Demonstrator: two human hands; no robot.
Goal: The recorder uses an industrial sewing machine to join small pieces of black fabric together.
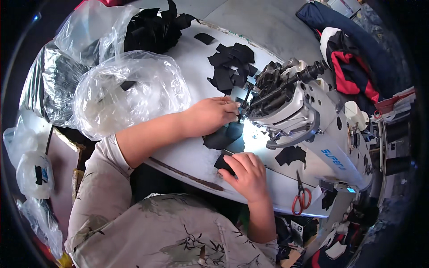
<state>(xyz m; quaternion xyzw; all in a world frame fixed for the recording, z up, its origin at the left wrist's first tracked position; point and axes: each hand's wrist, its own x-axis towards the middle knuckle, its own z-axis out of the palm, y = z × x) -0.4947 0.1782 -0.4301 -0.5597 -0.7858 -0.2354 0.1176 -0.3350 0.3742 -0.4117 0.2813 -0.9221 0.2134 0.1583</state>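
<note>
Black cloth point(219, 139) right beside the sewing machine point(325, 117), both hands in at close quarters!
Look at the right hand point(248, 176), near the front edge of the white surface point(192, 155): thumb and fingers clamped on a small black piece point(223, 164). Farther up, the left hand point(206, 117) sits by the machine's lit end, fingers bunched together, though I cannot tell whether they pinch anything; the black cloth lies on the surface just on the near side of it. Beyond, a loose heap of black pieces point(232, 62); to the left, a bulging clear plastic bag point(134, 100); and over on the right, red-handled scissors point(301, 198) near the edge.
</note>
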